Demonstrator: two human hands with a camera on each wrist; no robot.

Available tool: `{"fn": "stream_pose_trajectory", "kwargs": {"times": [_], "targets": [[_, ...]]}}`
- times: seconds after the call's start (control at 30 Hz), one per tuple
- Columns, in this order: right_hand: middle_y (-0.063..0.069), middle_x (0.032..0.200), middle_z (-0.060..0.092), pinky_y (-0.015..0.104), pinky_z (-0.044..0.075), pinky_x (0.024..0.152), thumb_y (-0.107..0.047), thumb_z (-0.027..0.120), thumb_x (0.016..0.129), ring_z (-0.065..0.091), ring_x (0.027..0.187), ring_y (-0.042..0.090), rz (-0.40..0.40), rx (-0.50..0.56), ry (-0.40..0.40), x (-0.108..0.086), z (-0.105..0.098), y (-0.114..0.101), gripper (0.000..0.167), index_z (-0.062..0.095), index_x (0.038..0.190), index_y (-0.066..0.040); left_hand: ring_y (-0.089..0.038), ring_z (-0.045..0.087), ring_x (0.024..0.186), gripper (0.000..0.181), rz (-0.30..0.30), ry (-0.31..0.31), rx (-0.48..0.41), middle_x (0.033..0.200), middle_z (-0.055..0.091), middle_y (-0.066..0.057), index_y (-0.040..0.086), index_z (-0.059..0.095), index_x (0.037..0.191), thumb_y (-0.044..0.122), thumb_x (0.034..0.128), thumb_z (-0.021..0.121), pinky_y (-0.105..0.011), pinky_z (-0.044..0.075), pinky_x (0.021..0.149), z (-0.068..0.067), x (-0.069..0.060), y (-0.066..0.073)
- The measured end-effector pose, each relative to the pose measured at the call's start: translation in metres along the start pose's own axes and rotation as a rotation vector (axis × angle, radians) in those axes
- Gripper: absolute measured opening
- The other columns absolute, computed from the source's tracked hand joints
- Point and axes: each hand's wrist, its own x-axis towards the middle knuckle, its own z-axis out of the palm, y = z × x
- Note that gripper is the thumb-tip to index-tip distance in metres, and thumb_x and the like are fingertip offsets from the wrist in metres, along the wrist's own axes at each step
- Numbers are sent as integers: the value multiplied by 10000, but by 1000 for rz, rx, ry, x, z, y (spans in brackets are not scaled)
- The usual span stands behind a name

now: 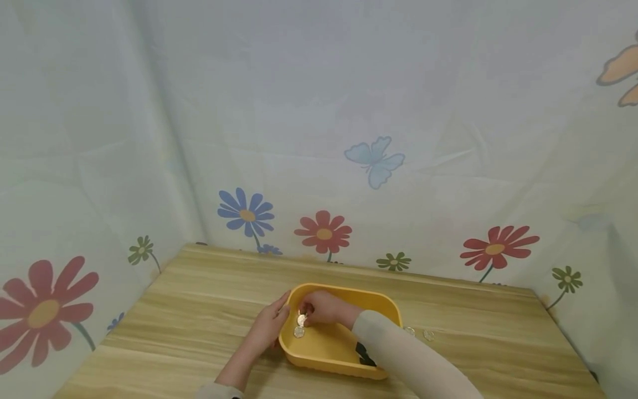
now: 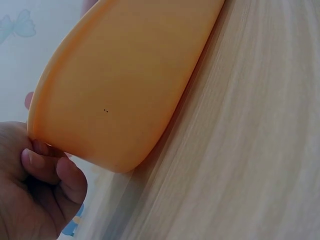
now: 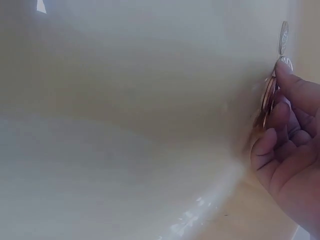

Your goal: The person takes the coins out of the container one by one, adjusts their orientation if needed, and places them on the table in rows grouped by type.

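Observation:
A yellow plastic bin (image 1: 344,367) stands on the wooden table. My left hand (image 1: 269,324) holds its left side near the rim; in the left wrist view the fingers (image 2: 70,180) are curled against the bin's wall (image 2: 115,90). Inside the bin, at its left end, my right hand (image 1: 324,307) reaches down with bent fingers. The right wrist view shows that hand (image 3: 292,145) gripping several coins (image 3: 268,95) between thumb and fingers. Just past the thumb, another coin (image 3: 284,37) shows. Silvery coins (image 1: 299,332) lie by the right fingers in the head view.
Clear or silvery round pieces, perhaps coins (image 1: 428,334), lie on the table right of the bin. A dark flat thing (image 1: 365,354) is in the bin's near right part, partly hidden by the right sleeve (image 1: 399,349). A flowered curtain (image 1: 299,138) hangs behind the table (image 1: 199,299).

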Motion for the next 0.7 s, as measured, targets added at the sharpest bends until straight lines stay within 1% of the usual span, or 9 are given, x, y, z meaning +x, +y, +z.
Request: {"fn": "stream_pose_trajectory", "kwargs": {"times": [0.1, 0.2, 0.23, 0.4, 0.43, 0.47, 0.53, 0.63, 0.7], "targets": [[-30, 785, 607, 148, 440, 654, -57, 814, 850, 479, 695, 30, 20, -9, 11, 0, -1, -1, 132, 692, 899, -46, -91, 360, 367, 514, 4, -4, 0, 910, 719, -254, 27, 394, 1563, 162, 1071, 462, -241, 366, 366, 0, 1, 1], [-30, 779, 628, 144, 449, 642, -66, 812, 854, 494, 680, 28, 45, -7, 15, -1, -3, -1, 121, 694, 874, -59, -77, 358, 364, 519, -2, -18, 0, 772, 683, -238, 35, 374, 1574, 170, 1078, 444, -229, 365, 366, 0, 1, 1], [-20, 775, 639, 146, 450, 637, -62, 810, 855, 499, 674, 32, 49, 1, 15, -1, -3, -1, 115, 696, 862, -56, -72, 355, 363, 520, -3, -18, 1, 759, 679, -234, 38, 372, 1576, 173, 1079, 442, -224, 362, 366, 0, 1, 1], [32, 779, 691, 134, 459, 620, -59, 788, 875, 521, 658, 36, 48, 53, 5, -3, -5, -1, 98, 705, 830, -35, -57, 342, 363, 515, 11, -8, 3, 915, 721, -277, 23, 381, 1568, 165, 1076, 440, -207, 345, 357, 1, 2, -1], [40, 782, 697, 130, 458, 619, -62, 785, 878, 523, 657, 35, 43, 61, 2, -3, -5, -1, 98, 707, 830, -29, -56, 339, 364, 515, 11, -6, 5, 907, 722, -274, 23, 382, 1568, 163, 1075, 442, -206, 342, 357, 1, 2, -1], [50, 780, 701, 129, 458, 613, -65, 786, 878, 524, 653, 35, 36, 70, -1, -4, -6, -1, 101, 708, 829, -23, -59, 338, 365, 514, 11, -3, 5, 899, 725, -258, 23, 385, 1566, 162, 1074, 444, -205, 340, 357, 1, 3, -2], [64, 777, 705, 126, 452, 608, -71, 784, 880, 522, 647, 33, 31, 77, -7, -5, -8, -1, 108, 710, 831, -11, -57, 333, 368, 517, -4, -5, 13, 741, 682, -189, 42, 379, 1574, 172, 1077, 442, -202, 334, 362, 1, 3, -1], [88, 780, 712, 125, 444, 617, -56, 769, 889, 514, 650, 23, 8, 57, -15, -6, -11, 0, 101, 710, 838, 8, -59, 323, 369, 515, -14, -6, 22, 593, 543, -65, 56, 378, 1577, 179, 1081, 443, -202, 324, 364, 2, 3, -1], [81, 781, 706, 127, 437, 631, -50, 754, 899, 504, 658, 16, 1, 34, -19, -8, -13, 1, 91, 712, 841, 6, -57, 316, 369, 513, -19, -3, 31, 553, 452, -14, 63, 380, 1578, 183, 1083, 444, -200, 316, 363, 2, 4, -1]]}}
